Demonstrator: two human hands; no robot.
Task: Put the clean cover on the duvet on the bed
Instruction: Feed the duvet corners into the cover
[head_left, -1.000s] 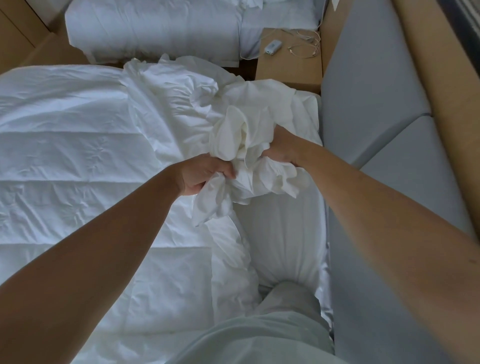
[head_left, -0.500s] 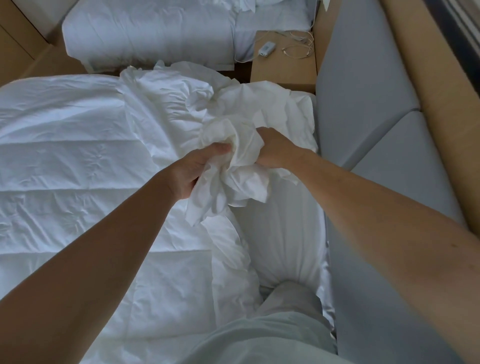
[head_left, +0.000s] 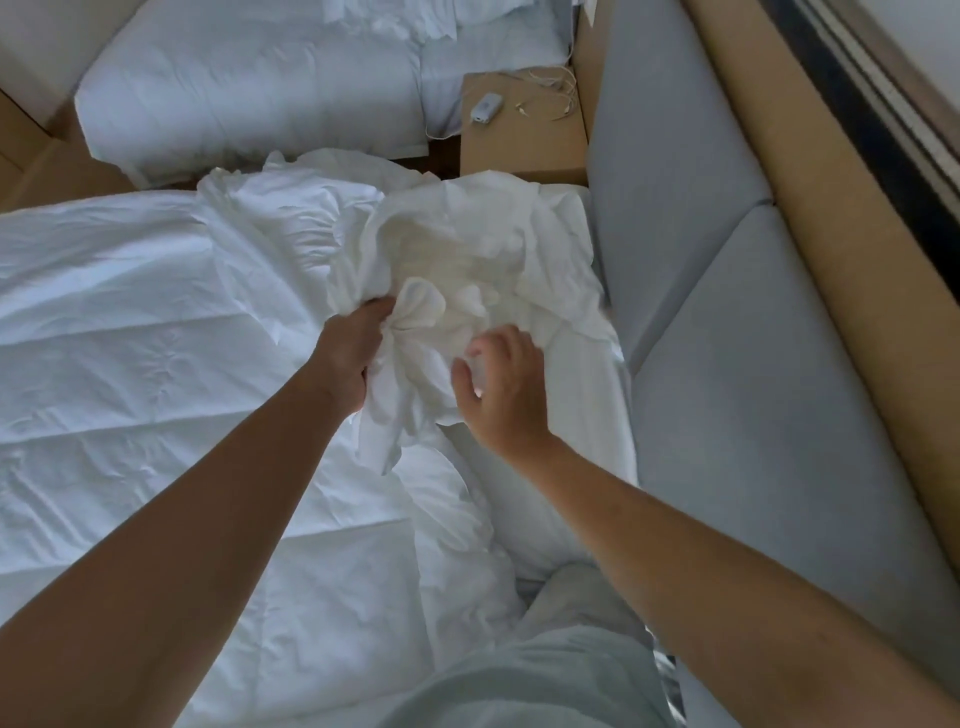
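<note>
A white quilted duvet lies spread over the bed on the left. The clean cover, white and crumpled, is heaped on the duvet's right end. My left hand grips a bunched fold of the cover at the heap's near edge. My right hand hovers just right of that bunch with its fingers spread and loosely bent, holding nothing; its fingertips are blurred. A white pillow lies under the cover's near right side.
A grey padded headboard runs along the right side. A wooden nightstand at the back carries a small white device and cables. A second bed with white bedding stands beyond it. My knee is at the bottom.
My right hand has let go of the bunched cover and pulled back toward me with its fingers spread. The left hand keeps its grip, and the bunch has sunk lower onto the bed.
</note>
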